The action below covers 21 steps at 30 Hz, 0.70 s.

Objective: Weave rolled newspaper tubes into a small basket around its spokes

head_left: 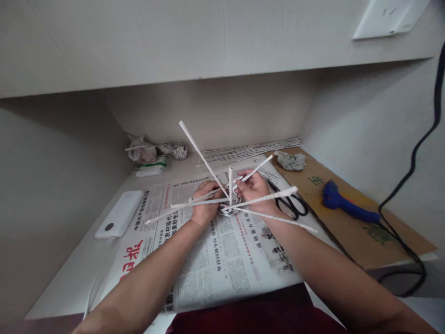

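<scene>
A small woven paper piece (pixel 229 210) sits between my hands above the newspaper, its white rolled-paper sticks (pixel 205 160) fanning out in several directions. My left hand (pixel 204 204) closes on the piece's left side, its fingertips partly hidden behind the sticks. On the other side, my right hand (pixel 255 188) has thumb and fingers pinched on a paper stick (pixel 247 178) near the centre. The fingers of both hands are bent inward. Black-handled scissors (pixel 294 206) lie just right of my right wrist, partly under the sticks.
A newspaper (pixel 208 255) covers the desk. Thin paper rolls (pixel 248 150) lie along the back. On the right, a blue glue gun (pixel 347 204) with a black cord rests on cardboard (pixel 333 236). A white power bank (pixel 120 215) is at left; a shelf front (pixel 208 41) hangs above.
</scene>
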Available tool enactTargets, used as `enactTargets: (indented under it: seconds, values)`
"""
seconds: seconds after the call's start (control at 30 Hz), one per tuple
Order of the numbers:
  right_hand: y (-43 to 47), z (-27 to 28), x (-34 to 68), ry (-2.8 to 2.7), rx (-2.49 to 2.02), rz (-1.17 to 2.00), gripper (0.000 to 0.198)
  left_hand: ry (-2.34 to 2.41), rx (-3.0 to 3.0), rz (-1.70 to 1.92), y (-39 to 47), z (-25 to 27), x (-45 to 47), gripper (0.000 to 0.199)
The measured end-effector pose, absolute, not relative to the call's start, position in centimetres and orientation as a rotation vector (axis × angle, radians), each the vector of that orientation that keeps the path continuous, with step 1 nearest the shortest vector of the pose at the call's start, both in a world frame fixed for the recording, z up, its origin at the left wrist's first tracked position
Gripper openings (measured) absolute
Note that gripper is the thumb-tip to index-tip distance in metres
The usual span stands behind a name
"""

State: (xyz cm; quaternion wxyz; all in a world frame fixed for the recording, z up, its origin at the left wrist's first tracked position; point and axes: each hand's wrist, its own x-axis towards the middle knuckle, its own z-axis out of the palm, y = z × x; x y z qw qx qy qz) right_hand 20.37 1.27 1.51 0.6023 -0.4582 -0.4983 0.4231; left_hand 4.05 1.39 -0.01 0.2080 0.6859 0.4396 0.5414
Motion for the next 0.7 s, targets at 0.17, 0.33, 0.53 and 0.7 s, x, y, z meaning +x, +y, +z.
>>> enactTargets:
  seconds: [0.17, 0.33, 0.53, 0.7]
  values:
    - [1.15, 1.44, 20.68, -1.332, -1.070, 0.983, 0.030, 1.279, 1.920, 1.548, 1.57, -0.38, 4.03, 0.008]
    - [1.18, 1.79, 20.51, -1.214, -1.084, 1.080, 0.033, 1.261, 1.888, 1.529, 1.63, -0.49, 4.11, 0.006]
    - [1.01, 1.50, 20.10, -1.233, -1.045, 1.005, 0.032, 1.284, 1.909, 1.520, 1.37, -0.20, 4.14, 0.005]
    - [0.88, 2.14, 20.02, -1.038, -1.040, 1.195, 0.034, 1.234, 1.924, 1.544, 1.31, -0.42, 4.23, 0.007]
